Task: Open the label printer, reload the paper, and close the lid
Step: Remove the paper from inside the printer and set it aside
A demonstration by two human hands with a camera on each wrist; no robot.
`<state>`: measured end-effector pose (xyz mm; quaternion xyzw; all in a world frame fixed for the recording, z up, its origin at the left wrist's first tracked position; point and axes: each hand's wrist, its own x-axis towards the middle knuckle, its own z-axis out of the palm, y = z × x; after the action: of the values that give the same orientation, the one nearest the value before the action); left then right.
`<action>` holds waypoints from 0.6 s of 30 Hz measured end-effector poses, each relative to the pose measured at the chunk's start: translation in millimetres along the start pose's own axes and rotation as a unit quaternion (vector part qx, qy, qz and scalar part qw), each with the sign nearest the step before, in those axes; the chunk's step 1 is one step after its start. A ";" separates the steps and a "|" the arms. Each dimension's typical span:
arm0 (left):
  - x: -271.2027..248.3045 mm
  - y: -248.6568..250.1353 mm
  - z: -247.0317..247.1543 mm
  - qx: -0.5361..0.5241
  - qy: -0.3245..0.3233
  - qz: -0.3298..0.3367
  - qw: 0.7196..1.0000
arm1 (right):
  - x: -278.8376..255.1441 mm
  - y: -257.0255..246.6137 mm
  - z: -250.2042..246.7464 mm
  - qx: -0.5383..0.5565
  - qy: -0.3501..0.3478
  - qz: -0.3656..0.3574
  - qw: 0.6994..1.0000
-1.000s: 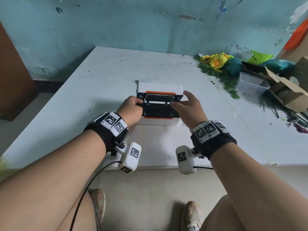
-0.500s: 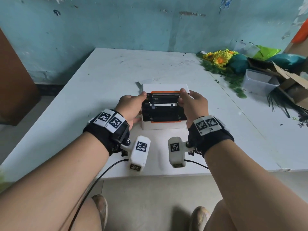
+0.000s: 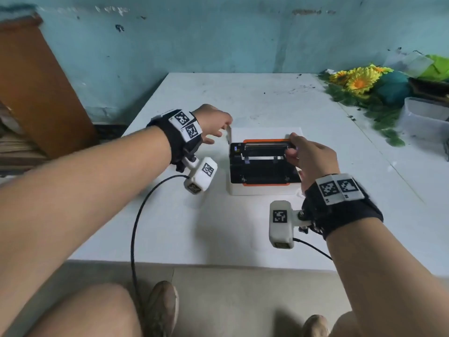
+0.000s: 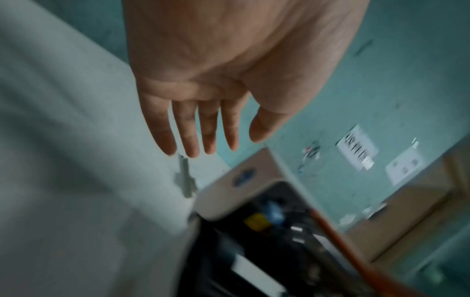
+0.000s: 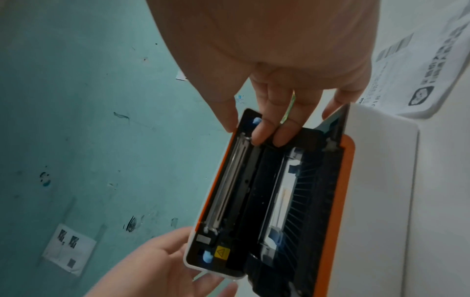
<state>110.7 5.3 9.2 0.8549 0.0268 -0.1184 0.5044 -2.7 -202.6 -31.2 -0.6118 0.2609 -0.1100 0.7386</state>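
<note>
The white label printer with orange trim sits mid-table, its lid raised and the black paper bay showing. My right hand pinches the lid's right end; in the right wrist view the thumb lies outside the lid and the fingers rest inside by the print head. My left hand hovers off the printer's back left corner, fingers straight and holding nothing. The left wrist view shows the left hand above a thin grey piece beside the printer.
The white table has artificial flowers, a clear plastic tub and other clutter at the back right. A brown board leans at the left. A white printed sheet lies beyond the printer. A black cable hangs from my left wrist.
My left hand has let go of the lid's left end and moved left and back, opening out. The right hand keeps its hold on the raised lid's right end.
</note>
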 end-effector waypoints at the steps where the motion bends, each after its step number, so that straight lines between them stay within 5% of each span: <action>1: 11.2 0.6 2.0 0.053 -0.013 0.010 0.998 | -1.6 -1.2 -1.3 0.003 -0.007 0.006 1.000; 8: 70.5 -1.8 11.7 0.339 -0.189 0.129 0.912 | -2.4 -5.0 -3.7 -0.014 -0.001 0.006 1.000; 11: 94.4 -0.1 18.2 0.444 -0.192 0.172 0.858 | 1.1 -6.1 -4.0 -0.022 0.000 -0.001 1.000; 18: 123.3 -0.7 33.4 0.527 -0.135 0.219 0.810 | 9.9 -7.2 -7.0 -0.064 -0.003 -0.013 0.998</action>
<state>224.4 -32.5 -35.1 0.9481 -0.2959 -0.1154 -0.0129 3.1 -214.9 -27.6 -0.6618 0.2573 -0.1011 0.6969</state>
